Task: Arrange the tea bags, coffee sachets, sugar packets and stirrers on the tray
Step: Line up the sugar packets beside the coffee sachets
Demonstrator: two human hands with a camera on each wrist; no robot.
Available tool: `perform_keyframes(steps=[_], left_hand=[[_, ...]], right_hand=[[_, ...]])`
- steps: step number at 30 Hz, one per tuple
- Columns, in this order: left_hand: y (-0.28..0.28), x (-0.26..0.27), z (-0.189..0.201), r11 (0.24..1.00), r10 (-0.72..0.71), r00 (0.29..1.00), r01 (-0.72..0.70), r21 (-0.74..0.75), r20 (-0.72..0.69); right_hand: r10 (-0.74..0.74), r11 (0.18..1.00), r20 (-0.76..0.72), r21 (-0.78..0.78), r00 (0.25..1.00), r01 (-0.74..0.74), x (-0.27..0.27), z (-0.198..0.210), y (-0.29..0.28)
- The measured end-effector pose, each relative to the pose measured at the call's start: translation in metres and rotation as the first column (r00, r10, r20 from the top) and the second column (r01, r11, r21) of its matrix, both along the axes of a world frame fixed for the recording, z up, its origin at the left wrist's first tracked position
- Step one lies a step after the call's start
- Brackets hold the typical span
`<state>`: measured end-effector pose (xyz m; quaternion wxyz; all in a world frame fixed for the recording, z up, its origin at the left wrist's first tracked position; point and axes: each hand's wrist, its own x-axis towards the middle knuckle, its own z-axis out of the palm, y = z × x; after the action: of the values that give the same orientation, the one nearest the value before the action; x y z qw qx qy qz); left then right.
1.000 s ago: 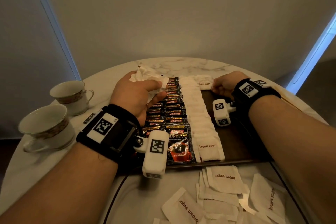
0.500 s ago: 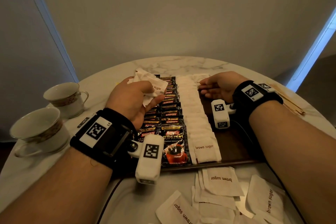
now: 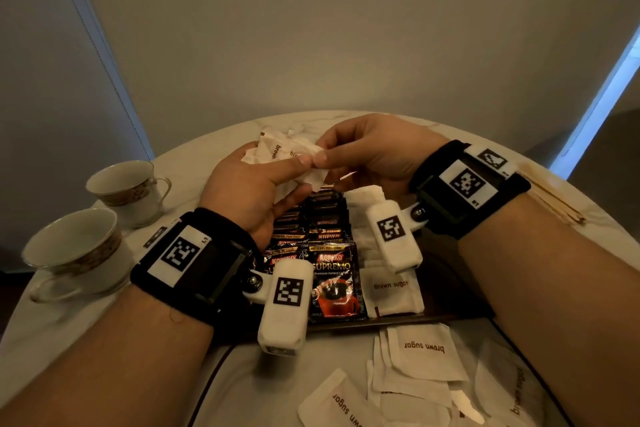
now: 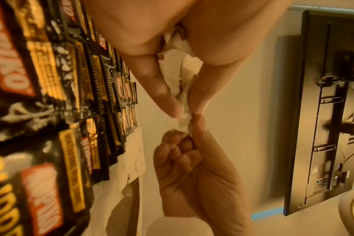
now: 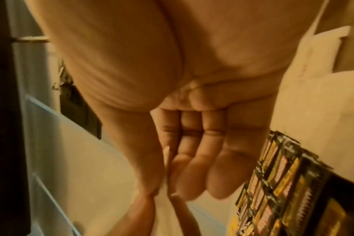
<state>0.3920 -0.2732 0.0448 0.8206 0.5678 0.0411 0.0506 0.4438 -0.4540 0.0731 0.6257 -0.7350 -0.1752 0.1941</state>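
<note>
My left hand (image 3: 301,175) is raised over the tray's far end and grips a bunch of white brown-sugar packets (image 3: 273,149). My right hand (image 3: 325,156) meets it and pinches the corner of one packet from that bunch between thumb and forefinger. The left wrist view shows the packets (image 4: 178,67) held in the left hand (image 4: 184,105), with the right hand (image 4: 190,127) pinching their tip. On the dark wooden tray (image 3: 446,291) lie overlapping rows of black coffee sachets (image 3: 332,274) and a row of sugar packets (image 3: 391,288). Wooden stirrers (image 3: 557,204) lie on the table at right.
Several loose sugar packets (image 3: 422,354) are scattered on the marble table in front of the tray. Two empty teacups (image 3: 128,187) (image 3: 72,250) stand at the left edge. A black cable runs under my left wrist.
My right hand left the far end of the sugar row on the tray, rose to the left hand and took a packet's corner. Both hands are now higher.
</note>
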Motion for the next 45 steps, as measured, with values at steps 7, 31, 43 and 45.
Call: perform_keyframes(steps=[7,31,43,45], left_hand=[[0.001,-0.001,0.002,1.0,-0.013,1.0,0.013,0.003,0.008],[0.008,0.005,0.001,0.998,0.056,0.998,-0.055,-0.034,0.019],[0.007,0.004,0.0,0.996,0.086,0.996,-0.087,0.03,0.019],[0.006,0.004,0.0,0.996,0.085,0.996,-0.085,0.032,0.013]], right_hand=[[-0.156,0.987,0.106,-0.02,0.982,0.158,-0.003,0.009,-0.005],[-0.677,0.736,0.091,0.101,0.73,0.67,0.047,-0.03,-0.054],[-0.697,0.7,-0.019,-0.234,0.717,0.675,0.08,-0.072,-0.09],[-0.708,0.697,-0.062,-0.22,0.703,0.682,0.079,-0.071,-0.088]])
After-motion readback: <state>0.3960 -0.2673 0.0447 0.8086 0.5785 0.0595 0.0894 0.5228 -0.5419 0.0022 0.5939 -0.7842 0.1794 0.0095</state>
